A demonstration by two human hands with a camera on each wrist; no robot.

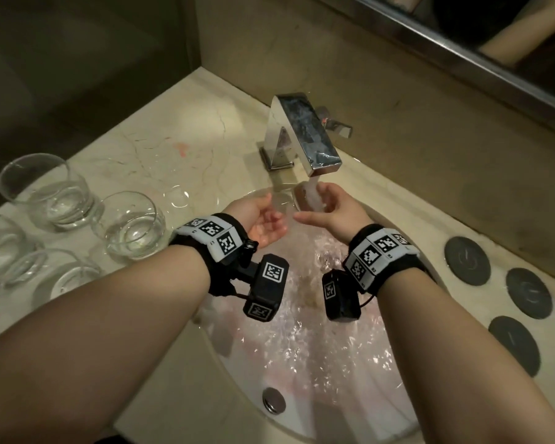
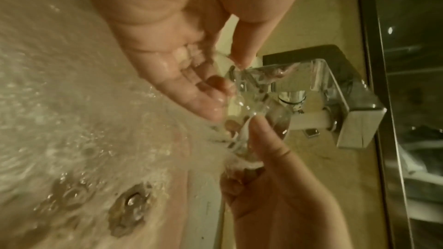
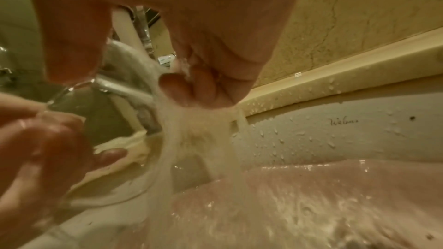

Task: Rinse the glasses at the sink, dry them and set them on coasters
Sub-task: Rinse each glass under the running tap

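Head view shows both hands holding a clear glass under the running faucet over the sink. The left hand cups it with loosely curled fingers; the right hand pinches its rim. Four other glasses stand on the left counter, dark coasters on the right.

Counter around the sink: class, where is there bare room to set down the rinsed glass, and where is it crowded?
Bare marble counter lies behind the waiting glasses, left of the tap. Some also lies right of the tap, by the wall. The left edge is crowded with glasses; the right edge with dark coasters.
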